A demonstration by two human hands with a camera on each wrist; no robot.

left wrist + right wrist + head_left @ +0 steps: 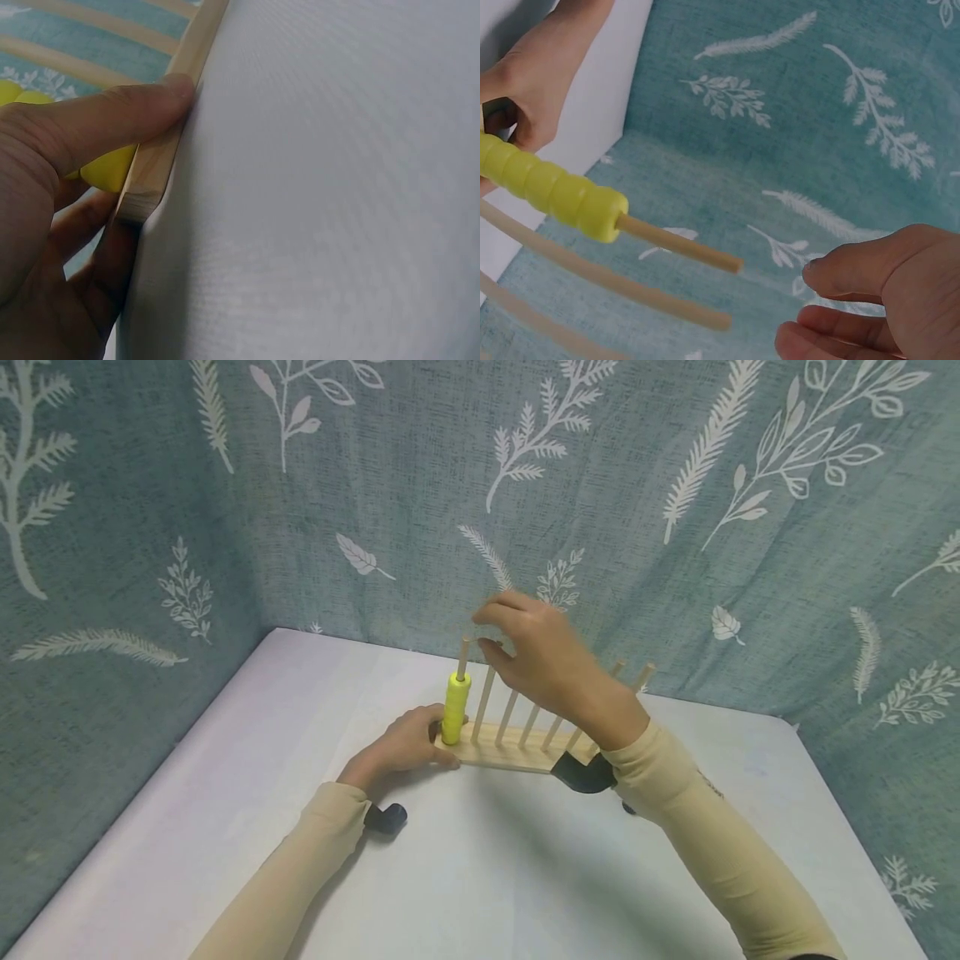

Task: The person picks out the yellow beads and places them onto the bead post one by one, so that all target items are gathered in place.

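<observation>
My left hand point(408, 739) grips the left end of a wooden base point(506, 760) that bears several upright pegs. In the left wrist view its thumb point(161, 97) presses the base's front side, with the other fingers behind the end. Yellow beads point(455, 710) are stacked on the leftmost peg point(462, 658), whose bare top sticks out above them. Close to that top hovers my right hand point(543, 656), its fingers bent loosely. The right wrist view shows nothing between its thumb and fingers, and a gap to the peg tip point(731, 264). My right forearm partly hides the right-hand pegs.
A white tabletop point(450, 877) lies under the base. Blue-green curtains point(420, 485) with white leaf patterns stand behind the table and along its sides. Dark bands or mounts point(585, 774) sit at both wrists, and a small dark thing point(628, 808) shows beside the right sleeve.
</observation>
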